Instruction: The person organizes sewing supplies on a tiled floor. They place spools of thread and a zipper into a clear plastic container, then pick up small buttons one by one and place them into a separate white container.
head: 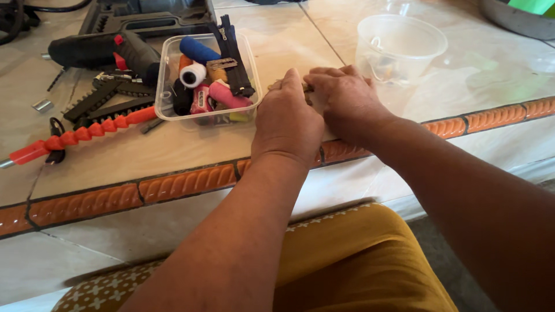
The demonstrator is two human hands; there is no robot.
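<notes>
Both forearms extended forward, left hand [287, 118] and right hand [342, 98] knuckles-up, side by side and touching, fingers curled downward, fingertips hidden.

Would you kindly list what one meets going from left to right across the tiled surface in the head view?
Orange flexible shaft → black power tool → clear box of thread spools → left hand → right hand → clear plastic cup.

two hands [287, 118] [341, 95], two clear plastic tubs [167, 86] [404, 34], one black power drill [101, 51], one orange flexible shaft [87, 133].
</notes>
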